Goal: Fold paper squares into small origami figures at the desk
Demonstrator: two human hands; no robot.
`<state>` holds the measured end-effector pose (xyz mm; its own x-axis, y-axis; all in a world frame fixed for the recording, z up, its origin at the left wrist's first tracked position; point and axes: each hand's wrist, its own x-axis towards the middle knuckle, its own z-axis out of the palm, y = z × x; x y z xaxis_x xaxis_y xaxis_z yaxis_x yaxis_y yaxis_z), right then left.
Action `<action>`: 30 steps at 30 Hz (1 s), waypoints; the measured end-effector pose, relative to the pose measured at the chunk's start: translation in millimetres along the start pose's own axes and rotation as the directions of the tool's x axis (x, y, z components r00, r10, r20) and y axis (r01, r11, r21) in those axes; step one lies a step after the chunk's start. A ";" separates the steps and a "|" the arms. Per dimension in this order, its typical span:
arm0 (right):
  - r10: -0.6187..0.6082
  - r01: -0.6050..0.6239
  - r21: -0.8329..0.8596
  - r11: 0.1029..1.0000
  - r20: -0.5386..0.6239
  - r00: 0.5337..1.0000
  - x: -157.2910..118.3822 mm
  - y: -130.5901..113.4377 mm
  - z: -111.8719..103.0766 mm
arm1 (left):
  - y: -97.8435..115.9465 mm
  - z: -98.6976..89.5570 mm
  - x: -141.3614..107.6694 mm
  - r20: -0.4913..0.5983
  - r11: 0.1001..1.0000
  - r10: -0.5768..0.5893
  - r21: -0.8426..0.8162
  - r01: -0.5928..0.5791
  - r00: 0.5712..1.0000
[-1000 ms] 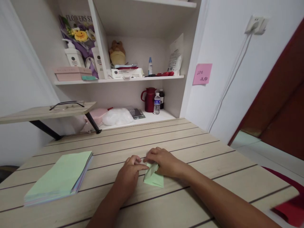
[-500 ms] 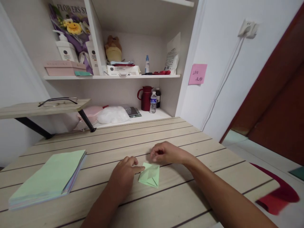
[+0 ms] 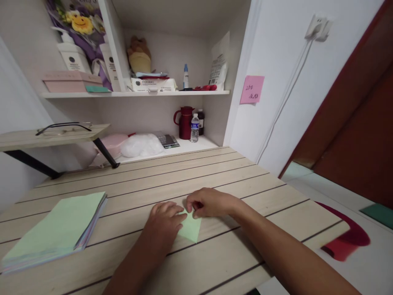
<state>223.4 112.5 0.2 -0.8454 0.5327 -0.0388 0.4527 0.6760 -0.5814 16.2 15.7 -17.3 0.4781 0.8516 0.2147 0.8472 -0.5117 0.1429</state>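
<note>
A small folded piece of light green paper point(image 3: 192, 230) lies on the wood-slat table point(image 3: 233, 254) between my hands. My left hand point(image 3: 164, 224) rests along the paper's left side, with fingers stretched out and their tips on its upper left part. From the upper right, my right hand point(image 3: 210, 203) comes in with curled fingers, thumb and forefinger closed on the paper's top edge. Both hands cover part of the paper's upper edge, so the fold there is hidden.
A stack of coloured paper point(image 3: 58, 227), green on top, lies at the left. Glasses point(image 3: 64, 128) sit on a small raised shelf point(image 3: 18, 139). Behind the table, a cabinet holds a red jug point(image 3: 185, 123), a water bottle point(image 3: 195, 129) and a white plastic bag point(image 3: 143, 145).
My right hand has moved down and left onto the paper's top edge. My left fingers have spread further over it. The flap that stood up a little now looks flat. The view has shifted slightly.
</note>
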 end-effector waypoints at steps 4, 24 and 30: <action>-0.182 0.181 0.097 0.979 -0.004 0.983 1.1 -0.8 0.3 | -3.1 -2.2 -1.1 0.087 0.999 -0.019 -0.032 0.022 0.996; -0.225 0.202 0.167 0.965 0.132 0.965 -6.2 5.3 -8.6 | -5.5 -4.2 -7.4 0.051 0.980 -0.038 -0.191 0.047 0.998; -0.221 0.211 0.107 0.972 0.100 0.970 -4.6 4.1 -4.9 | -5.5 -1.2 -7.8 0.017 0.977 -0.043 -0.207 0.045 0.999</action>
<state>230.6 115.3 2.0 -0.9487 0.3161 0.0095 0.2314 0.7144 -0.6604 7.5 11.8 -18.5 0.4455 0.8746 0.1915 0.8018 -0.4849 0.3493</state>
